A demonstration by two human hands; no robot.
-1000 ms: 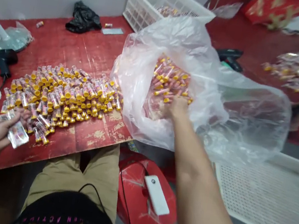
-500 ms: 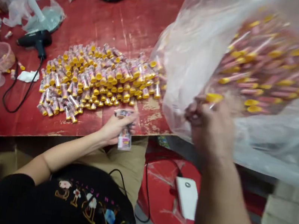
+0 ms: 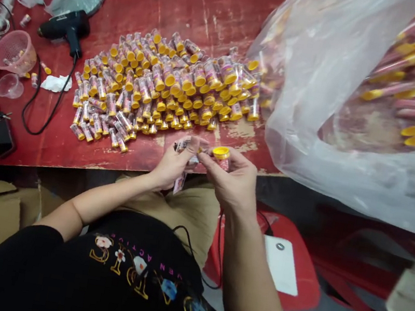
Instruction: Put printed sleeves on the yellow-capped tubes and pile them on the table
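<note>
One yellow-capped tube [image 3: 223, 163] is pinched by the right hand [image 3: 240, 183], fingers bent, apparently to leave its cap [image 3: 221, 152] clear. Near the tube pile [image 3: 145, 90], printed wrappers [image 3: 179, 183] are clasped in the left hand's [image 3: 168, 169] curled fingers.

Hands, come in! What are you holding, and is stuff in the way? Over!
Right hand: gripping yellow-capped tube. Left hand: pinching clear wrappers. Big plastic bag to the right, not between them.
</note>
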